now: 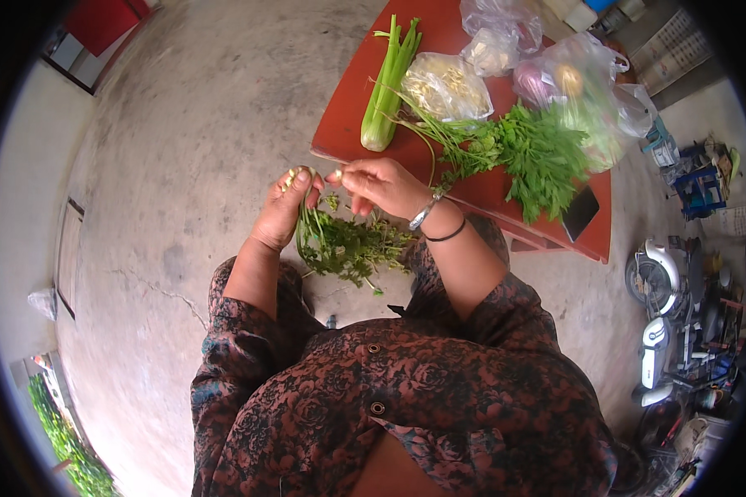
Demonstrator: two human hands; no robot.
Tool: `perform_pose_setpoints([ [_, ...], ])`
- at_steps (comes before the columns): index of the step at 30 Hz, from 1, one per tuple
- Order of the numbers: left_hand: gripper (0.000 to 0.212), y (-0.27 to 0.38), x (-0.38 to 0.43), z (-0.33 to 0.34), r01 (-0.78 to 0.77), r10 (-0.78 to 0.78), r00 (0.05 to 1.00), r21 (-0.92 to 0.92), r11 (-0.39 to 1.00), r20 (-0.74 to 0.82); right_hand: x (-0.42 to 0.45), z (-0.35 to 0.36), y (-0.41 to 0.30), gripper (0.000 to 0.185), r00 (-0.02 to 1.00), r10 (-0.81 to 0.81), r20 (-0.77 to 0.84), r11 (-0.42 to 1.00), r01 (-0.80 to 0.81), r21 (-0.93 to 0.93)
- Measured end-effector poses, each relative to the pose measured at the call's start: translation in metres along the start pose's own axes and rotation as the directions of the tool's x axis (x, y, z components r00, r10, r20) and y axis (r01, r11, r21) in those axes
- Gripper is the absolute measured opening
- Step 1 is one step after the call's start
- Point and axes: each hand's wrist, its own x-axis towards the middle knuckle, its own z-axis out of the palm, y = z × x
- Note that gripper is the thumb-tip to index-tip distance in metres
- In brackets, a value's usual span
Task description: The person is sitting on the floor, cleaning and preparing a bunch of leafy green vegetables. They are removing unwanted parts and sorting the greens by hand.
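Observation:
My left hand is closed around the pale root ends of some thin green herb stems, whose leaves hang downward. Just to its right, my right hand has thumb and forefinger pinched together, with a small pale bit at the fingertips. Below both hands, a heap of leafy green herbs lies low between my knees. On the red table beside my right hand are a celery bunch and more leafy greens with thin stems.
The table also holds a plastic bag of bean sprouts, other plastic bags of vegetables and a dark phone. Its near edge runs close to my right forearm. A white and black scooter stands at the far right on the concrete floor.

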Motion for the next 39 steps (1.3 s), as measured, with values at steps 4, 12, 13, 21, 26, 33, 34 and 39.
perform_pose_setpoints([
  [4, 0.034, 0.001, 0.005, -0.007, -0.019, 0.011, 0.989, -0.048, 0.999, -0.148, 0.002, -0.025, 0.012, 0.021, 0.986, -0.088, -0.141, 0.748, -0.028, -0.663],
  [12, 0.033, -0.004, 0.006, 0.003, -0.015, -0.005, 0.991, -0.148, 0.989, -0.135, 0.028, -0.079, 0.021, 0.017, 0.713, -0.393, -0.581, 0.397, -0.438, -0.807],
  [13, 0.033, -0.006, 0.005, 0.002, 0.002, -0.022, 0.991, -0.154, 0.988, -0.129, 0.029, -0.079, 0.024, 0.016, 0.714, -0.373, -0.592, 0.378, -0.466, -0.800],
  [21, 0.016, 0.001, -0.002, -0.001, 0.031, -0.041, 0.988, -0.067, 0.997, -0.148, -0.014, -0.059, -0.033, 0.012, 0.280, -0.926, -0.254, 0.253, -0.042, -0.967],
  [26, 0.020, 0.003, -0.001, 0.006, -0.073, 0.063, 0.989, -0.073, 0.995, -0.132, -0.029, -0.023, -0.044, 0.012, 0.325, -0.874, -0.362, 0.472, 0.382, -0.795],
  [33, 0.021, 0.002, 0.003, 0.004, -0.028, 0.029, 0.990, 0.007, 1.000, -0.138, -0.012, -0.054, -0.023, 0.009, 0.467, -0.513, -0.721, 0.841, 0.444, -0.311],
  [34, 0.022, 0.000, 0.004, 0.004, 0.006, -0.006, 0.991, 0.003, 1.000, -0.134, -0.009, -0.065, -0.021, 0.010, 0.396, -0.515, -0.760, 0.832, 0.446, -0.331],
  [39, 0.022, -0.006, 0.006, 0.004, 0.038, -0.031, 0.989, 0.049, 0.998, -0.142, -0.017, -0.100, -0.021, 0.012, 0.060, -0.514, -0.856, 0.747, 0.523, -0.411],
])
